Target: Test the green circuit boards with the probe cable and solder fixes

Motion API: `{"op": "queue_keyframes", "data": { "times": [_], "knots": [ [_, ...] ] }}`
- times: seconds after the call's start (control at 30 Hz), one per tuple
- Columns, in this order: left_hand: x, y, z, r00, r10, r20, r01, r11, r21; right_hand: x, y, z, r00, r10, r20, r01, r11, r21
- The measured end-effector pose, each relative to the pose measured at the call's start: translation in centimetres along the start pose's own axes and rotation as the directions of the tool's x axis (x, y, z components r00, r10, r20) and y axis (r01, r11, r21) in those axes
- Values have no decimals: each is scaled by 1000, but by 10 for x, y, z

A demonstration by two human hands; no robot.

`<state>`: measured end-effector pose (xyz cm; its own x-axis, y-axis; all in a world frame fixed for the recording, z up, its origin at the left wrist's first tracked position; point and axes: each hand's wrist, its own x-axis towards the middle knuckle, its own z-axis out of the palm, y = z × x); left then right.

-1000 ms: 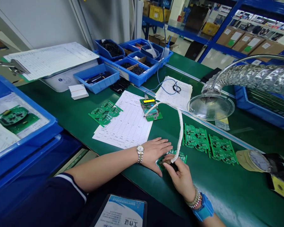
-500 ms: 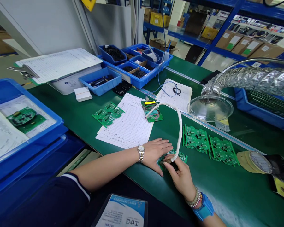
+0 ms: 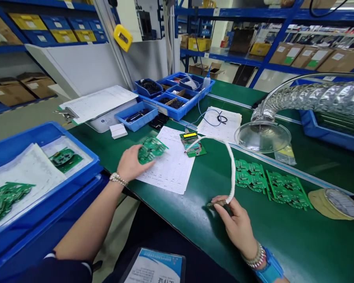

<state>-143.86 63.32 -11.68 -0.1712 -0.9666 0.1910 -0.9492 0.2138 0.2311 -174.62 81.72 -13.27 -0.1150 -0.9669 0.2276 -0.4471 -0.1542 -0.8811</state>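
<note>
My left hand (image 3: 131, 163) reaches out to the left and its fingers close on a green circuit board (image 3: 150, 149) at the edge of a printed sheet (image 3: 174, 167). My right hand (image 3: 236, 220) rests on the green mat near the front edge, pinching a small brown probe tip (image 3: 216, 204) at the end of a white-wrapped cable (image 3: 231, 169). That cable arcs back to a small tester board with a yellow display (image 3: 192, 142). Two more green board panels (image 3: 250, 175) (image 3: 287, 189) lie to the right of the cable.
A blue crate (image 3: 44, 135) at my left holds papers and green boards. Blue parts bins (image 3: 177, 92), a clipboard on a white box (image 3: 100, 104) and a silver fume duct with a clear hood (image 3: 264, 135) stand further back. A tape roll (image 3: 336, 204) lies far right.
My left hand left the board under my right hand and swung left to the boards on the printed sheet. The board that lay under my right hand is no longer there. My view rose.
</note>
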Motion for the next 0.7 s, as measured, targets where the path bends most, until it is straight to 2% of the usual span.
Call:
{"op": "queue_keyframes", "data": {
  "times": [0.07,0.13,0.23,0.3,0.33,0.37,0.43,0.47,0.53,0.6,0.7],
  "knots": [
    [7,-20,0,994,-106,1,106,993,44,-1,-2,3,1000,-4,15,3,1000,10],
    [11,-28,0,991,-132,24,130,989,78,-2,-6,5,1000,-4,14,4,1000,19],
    [13,-10,3,996,-45,-71,53,992,111,-2,-14,6,1000,-9,13,9,999,53],
    [12,25,10,985,104,-138,-97,994,59,-1,-18,7,1000,-13,17,12,996,85],
    [9,49,15,968,222,-114,-224,975,0,-1,-20,7,1000,-16,20,14,995,101],
    [5,77,20,931,356,-82,-362,929,-75,-1,-21,7,1000,-20,20,17,993,114],
    [-3,135,33,786,617,24,-601,774,-199,-2,-22,6,999,-28,20,25,990,136],
    [-5,163,39,709,702,75,-670,703,-239,-3,-22,5,999,-30,20,26,989,145],
    [-2,212,52,607,775,175,-707,627,-326,-4,-20,2,999,-31,12,29,987,155],
    [11,247,63,581,789,200,-710,611,-350,-5,-19,0,999,-35,0,34,987,157],
    [37,276,76,582,779,236,-686,625,-373,-5,-19,-2,999,-38,-13,40,987,155]
  ]
}}
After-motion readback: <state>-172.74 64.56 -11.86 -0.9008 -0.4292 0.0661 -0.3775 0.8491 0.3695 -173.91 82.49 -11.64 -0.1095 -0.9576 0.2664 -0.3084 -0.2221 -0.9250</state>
